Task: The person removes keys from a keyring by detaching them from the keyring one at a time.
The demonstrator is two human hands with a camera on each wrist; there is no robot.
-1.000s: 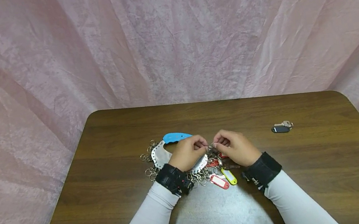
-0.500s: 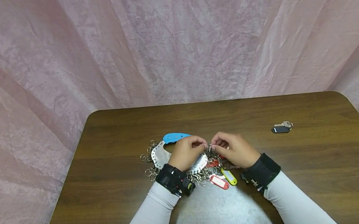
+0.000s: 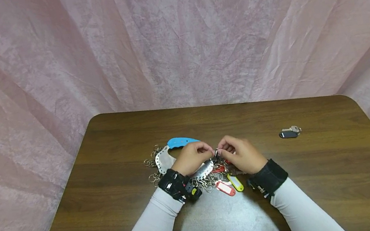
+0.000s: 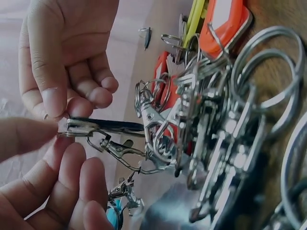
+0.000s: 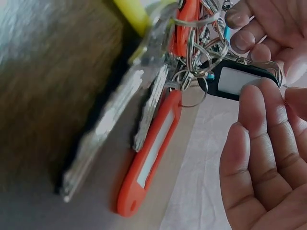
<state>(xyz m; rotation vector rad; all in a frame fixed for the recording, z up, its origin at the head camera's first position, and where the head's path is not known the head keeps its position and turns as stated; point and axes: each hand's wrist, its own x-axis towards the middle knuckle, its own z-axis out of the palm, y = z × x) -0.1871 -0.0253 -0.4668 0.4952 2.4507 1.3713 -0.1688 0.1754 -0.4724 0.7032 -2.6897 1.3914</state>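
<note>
**Ring with black tag, in two hands; plate of clips and assorted tags below**

Left hand [image 3: 192, 159]: thumb and fingertips pinching a ring [image 4: 74, 134] at the end of the black tag. Right hand [image 3: 243, 155]: pinching the same end from the right, other fingers bent alongside the tag; thumb partly cut off in the right wrist view.

Black tag [image 5: 232, 80]: one, white label, off the table between the hands, at the right end of the plate. A clip [image 4: 120, 152] sits just beside the ring; whether the two are linked cannot be told.

Plate [image 3: 165, 161]: one, curved metal, holed along its edge, flat on the table [image 3: 112, 209] beneath the left hand. Blue handle [image 3: 180, 141] on its far side. Clips and rings bunched at its left and near edges.

Red tag [image 3: 225, 188]: white label, near side of the plate. Yellow tag [image 3: 235, 183]: just right of it. Further red tags lie beyond, partly hidden. Keys [image 5: 103, 129]: two clearly seen, beside the tags.

Other black tag [image 3: 288, 134]: far right, well apart, keys at its side.

Sleeves [image 3: 145, 228]: pale, left one lettered. Straps [image 3: 270, 176]: black, one per wrist. Curtain [image 3: 173, 44]: pink, behind the table.
</note>
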